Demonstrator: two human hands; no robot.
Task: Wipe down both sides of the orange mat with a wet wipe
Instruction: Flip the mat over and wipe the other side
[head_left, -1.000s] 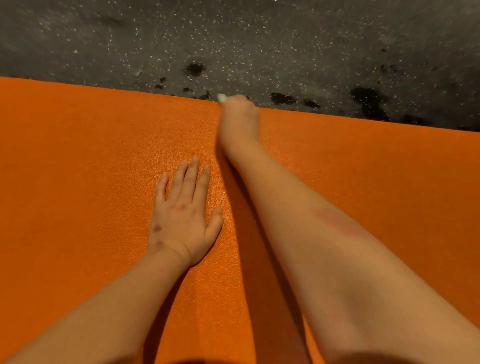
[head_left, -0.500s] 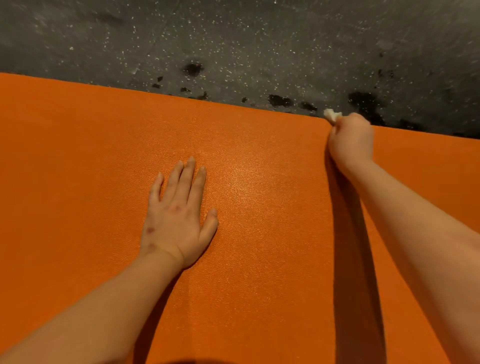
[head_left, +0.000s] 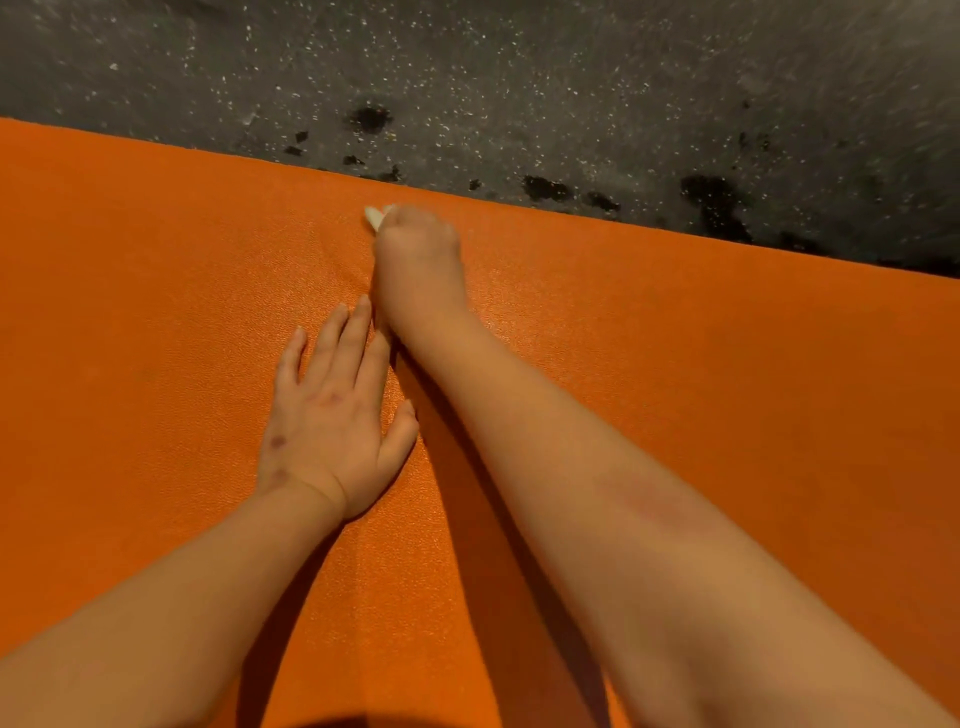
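The orange mat (head_left: 675, 364) lies flat and fills most of the view. My left hand (head_left: 332, 415) rests palm down on it with straight fingers. Just beyond those fingertips, my right hand (head_left: 418, 254) is curled round a small white wet wipe (head_left: 375, 215) and presses it on the mat close to the far edge. Only a corner of the wipe sticks out past the fingers; the rest is hidden under the hand.
Beyond the mat's far edge lies a dark speckled floor (head_left: 519, 78) with several black wet-looking spots (head_left: 711, 195). The mat runs past the left, right and near borders of the view.
My right hand with the wipe swept right along the far edge, then came back left to just above my left hand. The left hand has stayed flat on the mat.
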